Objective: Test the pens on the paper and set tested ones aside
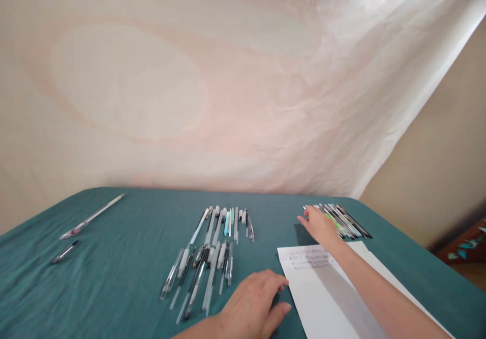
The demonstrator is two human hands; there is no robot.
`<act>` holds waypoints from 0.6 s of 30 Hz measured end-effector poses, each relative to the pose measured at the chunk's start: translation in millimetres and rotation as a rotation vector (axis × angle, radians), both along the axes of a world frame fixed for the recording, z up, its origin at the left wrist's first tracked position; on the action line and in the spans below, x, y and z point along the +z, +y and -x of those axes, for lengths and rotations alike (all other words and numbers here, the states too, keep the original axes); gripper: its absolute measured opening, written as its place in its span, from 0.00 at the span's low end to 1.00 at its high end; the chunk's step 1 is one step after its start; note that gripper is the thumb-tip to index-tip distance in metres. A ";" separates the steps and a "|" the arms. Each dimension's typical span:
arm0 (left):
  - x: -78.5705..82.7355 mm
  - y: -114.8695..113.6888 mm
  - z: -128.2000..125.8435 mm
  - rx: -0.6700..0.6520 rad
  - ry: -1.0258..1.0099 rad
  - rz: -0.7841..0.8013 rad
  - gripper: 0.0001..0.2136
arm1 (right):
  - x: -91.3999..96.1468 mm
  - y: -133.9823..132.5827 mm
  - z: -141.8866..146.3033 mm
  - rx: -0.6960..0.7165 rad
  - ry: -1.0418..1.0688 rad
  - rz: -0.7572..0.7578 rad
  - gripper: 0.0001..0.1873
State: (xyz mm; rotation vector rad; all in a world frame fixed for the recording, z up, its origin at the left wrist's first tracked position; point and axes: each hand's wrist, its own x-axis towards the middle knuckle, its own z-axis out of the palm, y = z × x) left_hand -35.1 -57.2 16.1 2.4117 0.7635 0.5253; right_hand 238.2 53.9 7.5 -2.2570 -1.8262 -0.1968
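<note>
My right hand [321, 223] reaches over the far right part of the table, at the left end of a row of pens [351, 221]. Its thumb and forefinger are apart, and I see nothing held between them; the hand covers part of the row. Beneath my right forearm lie sheets of white paper [326, 298], the top one with several lines of handwriting near its far edge. My left hand [254, 303] is low over the cloth beside the paper's left edge, thumb and fingers apart, holding nothing. Left of it lies a group of pens and clear caps [207, 278].
Behind that group is another row of pens [224, 222], some with turquoise parts. A long pale pen-like stick [93, 216] and a short dark pen [65, 252] lie far left. Green cloth [125, 278] covers the table; a pale fabric sheet [243, 85] hangs behind it.
</note>
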 end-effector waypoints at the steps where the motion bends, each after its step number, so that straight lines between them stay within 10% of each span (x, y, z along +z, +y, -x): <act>1: -0.8 0.1 -0.1 0.000 -0.002 -0.006 0.14 | 1.0 1.7 11.8 0.045 0.043 0.014 0.12; 10: -2.7 0.7 -0.6 -0.003 0.000 -0.049 0.13 | -2.6 15.7 129.5 0.330 0.309 0.085 0.27; 18: -2.6 2.4 -1.7 -0.012 0.035 -0.104 0.12 | -10.7 25.4 147.0 0.260 0.305 0.120 0.26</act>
